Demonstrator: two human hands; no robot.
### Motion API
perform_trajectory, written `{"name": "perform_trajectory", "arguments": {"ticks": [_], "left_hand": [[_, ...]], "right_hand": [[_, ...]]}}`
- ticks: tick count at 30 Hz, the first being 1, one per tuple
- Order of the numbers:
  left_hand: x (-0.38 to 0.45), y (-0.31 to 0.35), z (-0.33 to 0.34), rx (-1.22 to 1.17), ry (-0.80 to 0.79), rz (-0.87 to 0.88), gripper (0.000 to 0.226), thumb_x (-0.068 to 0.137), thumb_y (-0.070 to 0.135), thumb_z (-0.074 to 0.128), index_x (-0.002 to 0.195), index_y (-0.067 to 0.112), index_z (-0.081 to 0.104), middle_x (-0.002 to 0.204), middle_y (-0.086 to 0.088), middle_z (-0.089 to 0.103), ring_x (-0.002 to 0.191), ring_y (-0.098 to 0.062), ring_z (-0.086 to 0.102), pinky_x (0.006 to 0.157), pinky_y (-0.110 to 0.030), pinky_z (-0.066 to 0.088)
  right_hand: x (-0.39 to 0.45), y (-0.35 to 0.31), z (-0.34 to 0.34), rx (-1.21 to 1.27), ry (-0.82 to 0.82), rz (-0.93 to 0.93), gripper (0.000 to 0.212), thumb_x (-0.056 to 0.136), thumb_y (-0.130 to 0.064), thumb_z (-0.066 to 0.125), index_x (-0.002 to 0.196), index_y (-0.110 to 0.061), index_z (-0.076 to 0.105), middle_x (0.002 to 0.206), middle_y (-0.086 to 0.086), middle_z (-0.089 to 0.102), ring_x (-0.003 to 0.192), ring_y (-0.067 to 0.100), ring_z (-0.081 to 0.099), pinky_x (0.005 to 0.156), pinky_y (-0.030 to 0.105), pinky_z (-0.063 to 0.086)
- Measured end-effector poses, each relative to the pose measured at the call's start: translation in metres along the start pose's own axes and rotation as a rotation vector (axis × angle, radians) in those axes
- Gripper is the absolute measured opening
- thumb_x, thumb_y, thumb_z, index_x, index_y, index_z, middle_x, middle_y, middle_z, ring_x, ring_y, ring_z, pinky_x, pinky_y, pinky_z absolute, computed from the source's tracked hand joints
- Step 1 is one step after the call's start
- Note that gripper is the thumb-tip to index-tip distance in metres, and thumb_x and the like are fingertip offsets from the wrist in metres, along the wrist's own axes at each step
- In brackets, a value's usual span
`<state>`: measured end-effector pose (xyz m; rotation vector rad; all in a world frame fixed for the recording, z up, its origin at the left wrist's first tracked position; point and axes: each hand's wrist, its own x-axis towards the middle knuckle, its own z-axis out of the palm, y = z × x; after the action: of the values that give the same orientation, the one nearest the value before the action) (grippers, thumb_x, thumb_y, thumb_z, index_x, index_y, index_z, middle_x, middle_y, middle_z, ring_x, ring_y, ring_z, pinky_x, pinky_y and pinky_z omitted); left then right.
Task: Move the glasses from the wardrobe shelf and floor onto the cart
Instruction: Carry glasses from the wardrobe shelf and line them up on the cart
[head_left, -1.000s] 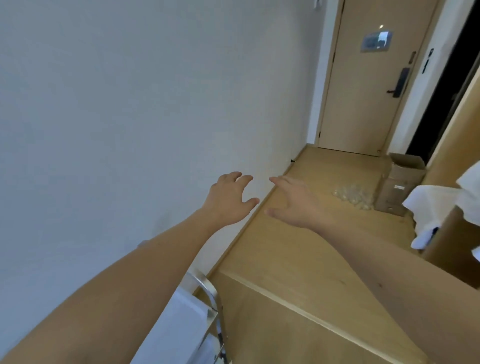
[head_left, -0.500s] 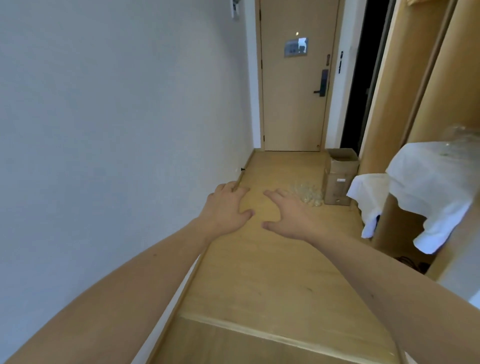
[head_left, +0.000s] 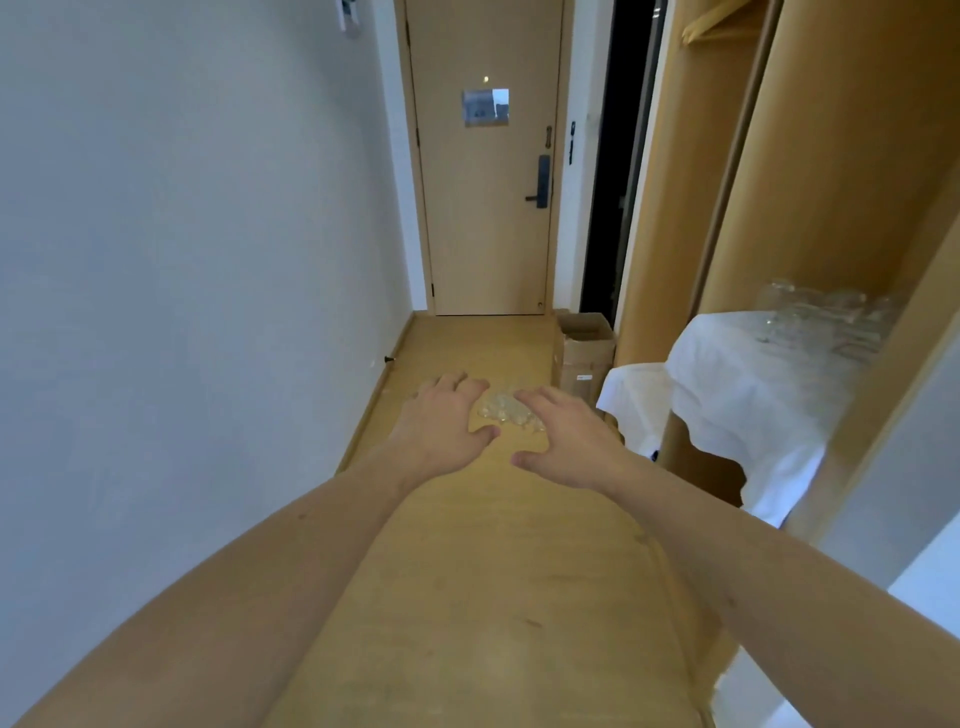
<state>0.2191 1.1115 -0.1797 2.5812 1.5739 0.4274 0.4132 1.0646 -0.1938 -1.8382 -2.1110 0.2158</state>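
I see a cluster of clear glasses on the floor (head_left: 506, 408), lying down the corridor just beside the cardboard box (head_left: 587, 353), on the side of the box away from the wardrobe. A second group, the glasses on the shelf (head_left: 826, 322), stands on a white cloth (head_left: 748, 389) draped over the wardrobe shelf (head_left: 878, 374), on the far side of the box from the floor cluster and higher up.

My left hand (head_left: 441, 426) is held out in the air, palm down, fingers loosely spread and holding nothing; in the head view it partly overlaps the floor cluster, though I cannot tell how far it is from it. My right hand (head_left: 569, 441) is likewise stretched forward, fingers spread and slightly bent, thumb out, gripping nothing, showing between the floor cluster and the box.

Past the box stands the closed door (head_left: 485, 208) with a dark handle, and a white wall (head_left: 182, 260) runs opposite the box across the wooden floor (head_left: 493, 597).
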Motion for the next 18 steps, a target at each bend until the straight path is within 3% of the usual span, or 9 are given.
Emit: {"name": "perform_trajectory", "arguments": {"ticks": [11, 18], "left_hand": [[0.123, 0.012, 0.030, -0.027, -0.043, 0.181, 0.066, 0.093, 0.051, 0.060, 0.151, 0.028, 0.041, 0.159, -0.014, 0.033, 0.143, -0.034, 0.033, 0.115, -0.046, 0.032], [0.204, 0.009, 0.034, -0.053, -0.079, 0.342, 0.066, 0.091, 0.054, 0.061, 0.150, 0.033, 0.039, 0.157, -0.006, 0.035, 0.141, -0.031, 0.035, 0.106, -0.046, 0.042]], "right_hand": [[0.062, 0.065, -0.003, 0.008, 0.048, 0.200, 0.084, 0.083, -0.050, 0.073, 0.154, -0.033, 0.031, 0.156, 0.004, 0.035, 0.140, 0.030, 0.037, 0.107, 0.044, 0.042], [0.107, 0.088, -0.011, -0.006, 0.076, 0.396, 0.083, 0.084, -0.050, 0.070, 0.154, -0.035, 0.030, 0.162, 0.006, 0.025, 0.143, 0.031, 0.033, 0.107, 0.042, 0.039]]}}
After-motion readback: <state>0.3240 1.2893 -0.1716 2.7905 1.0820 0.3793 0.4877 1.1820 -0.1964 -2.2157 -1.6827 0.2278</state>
